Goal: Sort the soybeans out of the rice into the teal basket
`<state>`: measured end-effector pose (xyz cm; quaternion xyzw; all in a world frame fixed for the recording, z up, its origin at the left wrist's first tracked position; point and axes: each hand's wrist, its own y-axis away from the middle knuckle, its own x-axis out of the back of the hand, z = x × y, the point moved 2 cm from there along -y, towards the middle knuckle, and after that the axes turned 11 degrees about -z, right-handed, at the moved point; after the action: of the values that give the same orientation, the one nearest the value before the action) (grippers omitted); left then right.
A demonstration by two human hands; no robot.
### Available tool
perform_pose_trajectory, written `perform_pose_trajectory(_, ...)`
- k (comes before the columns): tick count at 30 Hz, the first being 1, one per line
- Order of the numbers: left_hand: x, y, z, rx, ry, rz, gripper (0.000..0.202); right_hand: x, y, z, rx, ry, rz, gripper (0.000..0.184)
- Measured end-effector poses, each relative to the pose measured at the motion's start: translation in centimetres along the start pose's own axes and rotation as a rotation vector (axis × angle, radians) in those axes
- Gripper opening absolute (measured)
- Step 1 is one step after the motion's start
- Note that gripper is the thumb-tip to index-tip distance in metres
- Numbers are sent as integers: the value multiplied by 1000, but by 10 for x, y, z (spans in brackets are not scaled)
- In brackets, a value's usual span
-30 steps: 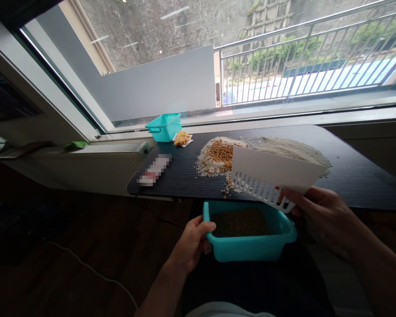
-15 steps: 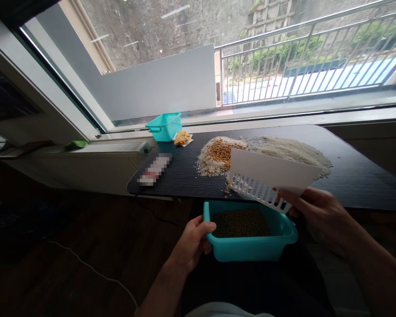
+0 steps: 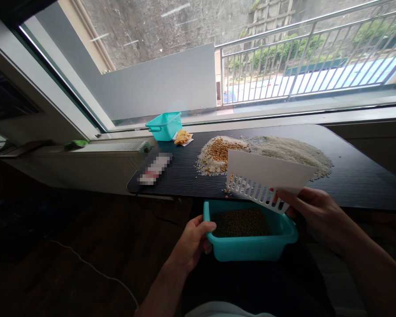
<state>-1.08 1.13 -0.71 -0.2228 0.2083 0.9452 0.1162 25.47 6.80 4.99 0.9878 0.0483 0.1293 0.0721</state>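
My left hand (image 3: 195, 241) is closed on the left rim of a teal plastic bin (image 3: 251, 250), thumb over the edge. Small dark brown-green grains, perhaps beans (image 3: 242, 222), cover the bin's bottom. In my right hand (image 3: 312, 204) is a white slotted plastic scoop (image 3: 270, 169), gripped at its right end. The scoop tilts above the bin's far rim and the table's front edge, slots toward me. Behind it on the table lie a heap of white grains topped with orange-yellow kernels (image 3: 220, 149) and a wider heap of pale rice-like grains (image 3: 293, 154), both partly hidden by the scoop.
A smaller teal basket (image 3: 166, 127) stands at the back left of the dark table (image 3: 185, 176), beside a yellow crumpled item (image 3: 183, 138) on white paper. A blurred-out flat object (image 3: 155, 169) lies near the left edge. Behind the table is a window; a radiator (image 3: 115, 147) is left.
The scoop has shifted slightly left with my right hand. My left hand and the bin have stayed in place.
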Motion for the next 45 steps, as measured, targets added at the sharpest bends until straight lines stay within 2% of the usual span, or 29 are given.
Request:
perform_pose_trajectory(21,-1,1,1,6,-12,19,29,-4,0,-4,81,59,-86,54)
perform_pose_trajectory(26,0,1,0,3,1,8,28,-1,-2,3,82,71,-54,54)
perform_pose_trajectory(31,1,0,0,7,-1,9,28,5,-1,9,63,88,25,58)
perform_pose_trajectory(37,-1,0,1,15,-9,33,29,-4,-4,5,84,113,-46,63)
perform_pose_trajectory(45,0,-1,-1,16,0,42,30,-8,-10,-1,117,146,-80,70)
